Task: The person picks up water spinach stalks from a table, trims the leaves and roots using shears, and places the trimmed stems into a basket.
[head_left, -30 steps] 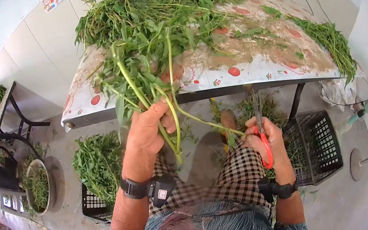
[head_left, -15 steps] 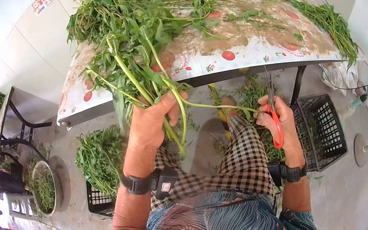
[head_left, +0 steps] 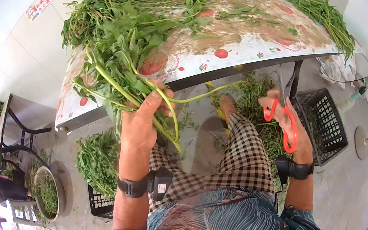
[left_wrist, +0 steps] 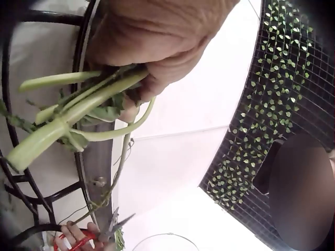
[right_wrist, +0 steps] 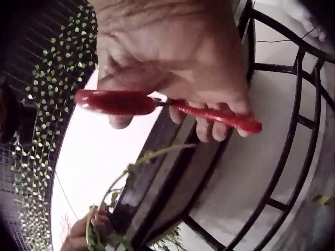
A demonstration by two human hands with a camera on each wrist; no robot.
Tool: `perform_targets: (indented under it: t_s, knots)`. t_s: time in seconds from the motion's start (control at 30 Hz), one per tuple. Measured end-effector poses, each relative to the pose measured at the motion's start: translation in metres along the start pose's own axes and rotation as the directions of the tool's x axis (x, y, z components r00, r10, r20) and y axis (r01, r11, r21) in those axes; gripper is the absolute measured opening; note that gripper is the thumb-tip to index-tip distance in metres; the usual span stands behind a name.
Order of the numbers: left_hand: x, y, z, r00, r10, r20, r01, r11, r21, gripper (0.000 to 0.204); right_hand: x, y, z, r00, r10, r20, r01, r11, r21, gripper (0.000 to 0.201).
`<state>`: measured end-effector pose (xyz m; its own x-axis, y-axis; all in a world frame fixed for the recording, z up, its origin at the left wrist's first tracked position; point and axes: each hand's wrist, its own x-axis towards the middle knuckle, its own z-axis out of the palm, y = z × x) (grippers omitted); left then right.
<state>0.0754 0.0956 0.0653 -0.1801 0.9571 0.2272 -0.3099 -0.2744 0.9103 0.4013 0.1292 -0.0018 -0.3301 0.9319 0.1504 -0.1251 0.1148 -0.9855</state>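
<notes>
At the near edge of the table, your left hand is clamped around a bunch of green stems, fingers curled tight over the stalks with the thumb across them. The cut ends hang down below your fist toward your lap, and the leafy tops spread up and over the table edge, merging with the big heap of greens on the patterned tablecloth. One long thin stem bends out of the bunch to the right, toward your other hand. Your right hand sits lower and to the right, just below the table edge, fingers threaded through the red handles of the scissors and closed on them; the blades point up and stand slightly apart. The scissors are clear of the bunch, not touching it. On the floor to your left a black crate holds trimmed greens, and another black crate stands on your right beside a table leg. Loose cuttings lie on the floor between your knees and the table.
</notes>
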Motion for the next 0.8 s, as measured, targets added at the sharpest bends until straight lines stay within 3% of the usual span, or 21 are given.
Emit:
perform_targets:
  t_s: [0.07, 0.17, 0.3, 0.37, 0.53, 0.63, 0.73, 0.8]
  knots:
    - [-0.001, -0.002, 0.000, 1.000, 0.016, 0.005, -0.016, 1.000, 0.002, 0.022, -0.008, -0.013, -0.006, 0.957, 0.233, 0.172, -0.280, 0.897, 0.343, 0.047]
    - [-0.004, -0.001, 0.002, 1.000, 0.010, -0.015, -0.010, 1.000, 0.019, 0.022, -0.014, -0.019, 0.004, 0.879, 0.306, 0.365, -0.251, 0.949, -0.190, 0.061]
    - [-0.009, -0.006, 0.002, 0.999, -0.003, 0.036, 0.002, 0.999, 0.038, 0.024, -0.009, -0.001, 0.047, 0.795, 0.297, 0.529, -0.130, 0.935, -0.330, 0.068]
    - [-0.013, -0.010, 0.000, 0.998, -0.016, 0.055, 0.013, 0.998, 0.056, 0.024, -0.009, 0.000, 0.067, 0.815, 0.271, 0.512, -0.205, 0.962, -0.183, 0.062]
    - [-0.023, -0.012, 0.000, 0.995, -0.060, 0.074, 0.050, 0.991, 0.121, 0.025, -0.005, 0.010, 0.087, 0.804, 0.327, 0.496, -0.371, 0.929, -0.012, 0.064]
    - [-0.028, -0.014, -0.002, 0.993, -0.098, 0.066, 0.086, 0.983, 0.162, 0.024, -0.005, 0.008, 0.092, 0.818, 0.279, 0.503, -0.366, 0.927, 0.080, 0.060]
    - [-0.030, -0.016, -0.007, 0.985, -0.150, 0.081, 0.131, 0.970, 0.205, 0.022, -0.010, 0.018, 0.096, 0.878, 0.231, 0.420, -0.236, 0.971, -0.040, 0.062]
    - [-0.031, -0.015, -0.007, 0.985, -0.156, 0.074, 0.138, 0.969, 0.207, 0.021, -0.010, 0.020, 0.097, 0.859, 0.232, 0.456, -0.233, 0.971, -0.055, 0.061]
